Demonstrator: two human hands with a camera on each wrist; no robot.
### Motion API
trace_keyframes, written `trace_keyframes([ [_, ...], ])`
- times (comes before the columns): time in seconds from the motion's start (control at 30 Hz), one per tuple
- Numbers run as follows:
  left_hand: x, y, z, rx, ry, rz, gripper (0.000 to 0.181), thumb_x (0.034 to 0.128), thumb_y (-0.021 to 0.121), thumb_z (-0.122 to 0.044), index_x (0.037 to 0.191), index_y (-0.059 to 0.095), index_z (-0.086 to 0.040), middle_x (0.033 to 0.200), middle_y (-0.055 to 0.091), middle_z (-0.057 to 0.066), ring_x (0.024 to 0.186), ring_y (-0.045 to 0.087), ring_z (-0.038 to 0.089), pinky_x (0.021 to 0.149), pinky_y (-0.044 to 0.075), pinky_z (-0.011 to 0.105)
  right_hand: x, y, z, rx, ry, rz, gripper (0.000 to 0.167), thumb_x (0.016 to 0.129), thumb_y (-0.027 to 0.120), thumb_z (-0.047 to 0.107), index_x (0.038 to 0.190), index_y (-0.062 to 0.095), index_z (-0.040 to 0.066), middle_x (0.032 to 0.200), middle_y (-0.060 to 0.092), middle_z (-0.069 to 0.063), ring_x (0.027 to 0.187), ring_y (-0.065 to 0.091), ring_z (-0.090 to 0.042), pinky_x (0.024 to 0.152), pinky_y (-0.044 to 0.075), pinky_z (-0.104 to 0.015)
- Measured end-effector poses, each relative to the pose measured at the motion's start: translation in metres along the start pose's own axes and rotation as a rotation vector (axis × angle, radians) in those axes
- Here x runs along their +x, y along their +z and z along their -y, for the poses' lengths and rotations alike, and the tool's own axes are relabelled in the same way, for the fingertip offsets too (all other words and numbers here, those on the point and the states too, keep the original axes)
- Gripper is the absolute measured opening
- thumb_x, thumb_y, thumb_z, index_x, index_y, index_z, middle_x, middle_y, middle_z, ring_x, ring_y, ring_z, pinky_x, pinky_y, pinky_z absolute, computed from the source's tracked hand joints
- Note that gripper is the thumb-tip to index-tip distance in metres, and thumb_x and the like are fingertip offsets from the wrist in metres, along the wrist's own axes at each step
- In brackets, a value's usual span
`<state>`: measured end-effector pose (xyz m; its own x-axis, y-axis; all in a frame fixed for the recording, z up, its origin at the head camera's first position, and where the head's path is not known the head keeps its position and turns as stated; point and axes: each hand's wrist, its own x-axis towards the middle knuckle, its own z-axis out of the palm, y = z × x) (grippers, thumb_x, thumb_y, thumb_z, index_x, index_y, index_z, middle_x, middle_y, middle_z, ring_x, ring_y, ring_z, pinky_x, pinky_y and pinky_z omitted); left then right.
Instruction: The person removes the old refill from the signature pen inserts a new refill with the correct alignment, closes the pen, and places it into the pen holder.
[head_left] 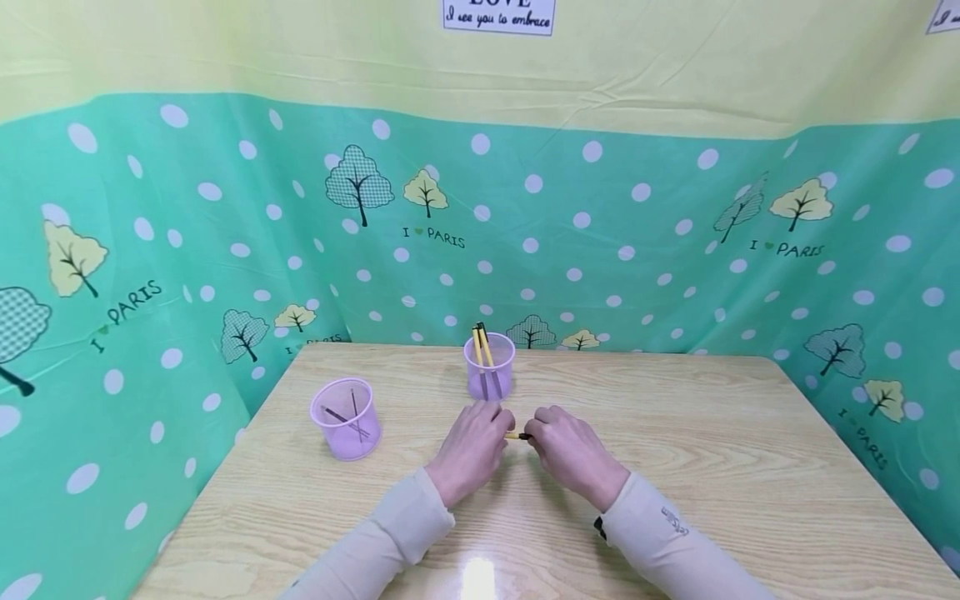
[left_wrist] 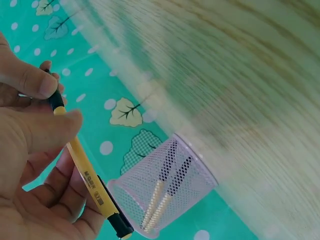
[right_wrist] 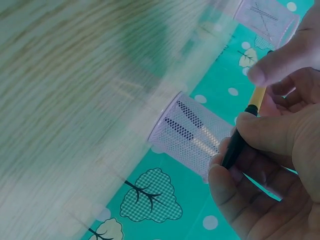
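A yellow pen with black ends (left_wrist: pixel 88 172) is held between both hands, above the table in front of the middle cup. My left hand (head_left: pixel 472 443) grips its yellow barrel, thumb laid across it in the left wrist view. The black end (right_wrist: pixel 235 149) is pinched by the thumb and fingers of my right hand (head_left: pixel 572 452). Just beyond the hands stands a lilac mesh cup (head_left: pixel 491 385) with two yellow-and-black pens (head_left: pixel 482 348) leaning in it.
Another lilac mesh cup (head_left: pixel 347 442) with thin dark sticks (head_left: pixel 358 417) in it stands on the left of the wooden table (head_left: pixel 712 442). A green and yellow patterned cloth (head_left: pixel 600 192) hangs behind and at both sides.
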<state>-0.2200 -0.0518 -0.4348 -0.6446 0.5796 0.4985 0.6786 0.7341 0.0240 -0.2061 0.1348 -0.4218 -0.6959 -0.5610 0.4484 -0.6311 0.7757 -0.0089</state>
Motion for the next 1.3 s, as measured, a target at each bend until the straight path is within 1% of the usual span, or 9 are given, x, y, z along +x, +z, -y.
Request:
trace_keyframes([
  [0.13,0.0009,0.0006,-0.0001,0.025,0.007,-0.005,0.014,0.0794,0.074,-0.010,0.088,0.064,-0.014,0.083,0.052,-0.004,0.076,0.048,0.014,0.065,0.040,0.025,0.0002,-0.0001,-0.0001,0.003,0.002,0.000,0.006,0.079,0.075,0.011,0.080,0.069,0.012,0.072,0.053,0.006,0.064,0.047,-0.010,0.053,0.047,-0.020],
  [0.27,0.0008,0.0012,-0.0004,0.036,-0.001,0.014,0.013,0.0802,0.073,-0.011,0.089,0.065,-0.014,0.083,0.052,-0.004,0.076,0.048,0.013,0.064,0.039,0.025,0.0002,0.0000,-0.0002,-0.004,0.002,-0.004,0.006,0.079,0.075,0.011,0.080,0.069,0.012,0.072,0.052,0.006,0.064,0.047,-0.010,0.053,0.047,-0.021],
  [0.5,-0.0006,0.0017,-0.0005,0.052,0.007,0.031,0.011,0.0814,0.072,-0.011,0.089,0.065,-0.015,0.081,0.052,-0.004,0.077,0.050,0.013,0.062,0.038,0.024,0.0000,0.0005,-0.0002,-0.010,0.009,-0.001,0.006,0.080,0.075,0.011,0.081,0.069,0.012,0.072,0.052,0.007,0.065,0.048,-0.010,0.053,0.047,-0.022],
  [0.73,-0.0013,0.0035,-0.0001,0.072,0.016,0.031,0.011,0.0792,0.071,-0.008,0.086,0.066,-0.015,0.079,0.053,-0.004,0.075,0.052,0.014,0.061,0.037,0.024,-0.0001,0.0001,-0.0003,-0.012,0.006,-0.007,0.006,0.080,0.075,0.011,0.081,0.070,0.012,0.073,0.053,0.006,0.065,0.048,-0.010,0.053,0.047,-0.021],
  [0.87,-0.0018,0.0030,-0.0002,0.082,0.011,0.049,0.012,0.0778,0.070,-0.007,0.086,0.066,-0.015,0.079,0.054,-0.005,0.076,0.051,0.014,0.061,0.037,0.024,-0.0002,-0.0002,-0.0002,-0.013,0.005,-0.010,0.006,0.079,0.075,0.010,0.081,0.070,0.012,0.073,0.054,0.006,0.065,0.049,-0.010,0.053,0.048,-0.021],
  [1.03,-0.0014,0.0012,-0.0012,0.080,-0.004,0.066,0.004,0.0836,0.069,-0.017,0.087,0.067,-0.016,0.080,0.054,-0.005,0.077,0.051,0.013,0.063,0.039,0.025,-0.0003,0.0003,-0.0003,-0.006,-0.001,-0.015,0.007,0.079,0.075,0.009,0.080,0.069,0.012,0.072,0.053,0.006,0.064,0.048,-0.010,0.053,0.048,-0.021],
  [1.1,-0.0013,0.0001,-0.0017,0.076,-0.010,0.071,0.009,0.0846,0.070,-0.022,0.090,0.067,-0.015,0.082,0.054,-0.005,0.079,0.052,0.013,0.065,0.040,0.026,-0.0004,0.0006,-0.0003,-0.006,-0.005,-0.022,0.007,0.078,0.075,0.008,0.080,0.069,0.012,0.072,0.053,0.006,0.064,0.048,-0.010,0.053,0.048,-0.022],
  [1.17,-0.0013,-0.0006,-0.0018,0.071,-0.012,0.073,0.017,0.0828,0.073,-0.025,0.095,0.067,-0.015,0.084,0.054,-0.004,0.081,0.053,0.014,0.066,0.041,0.026,-0.0004,0.0007,-0.0003,-0.007,-0.008,-0.025,0.007,0.078,0.076,0.009,0.081,0.069,0.012,0.073,0.054,0.006,0.065,0.049,-0.010,0.053,0.048,-0.022],
  [1.3,-0.0008,-0.0016,-0.0013,0.054,-0.018,0.061,0.028,0.0765,0.078,-0.021,0.100,0.065,-0.013,0.088,0.054,-0.003,0.084,0.052,0.015,0.069,0.043,0.027,0.0000,0.0004,-0.0001,-0.007,-0.006,-0.017,0.006,0.079,0.075,0.010,0.082,0.070,0.012,0.074,0.055,0.006,0.066,0.050,-0.010,0.055,0.049,-0.022],
])
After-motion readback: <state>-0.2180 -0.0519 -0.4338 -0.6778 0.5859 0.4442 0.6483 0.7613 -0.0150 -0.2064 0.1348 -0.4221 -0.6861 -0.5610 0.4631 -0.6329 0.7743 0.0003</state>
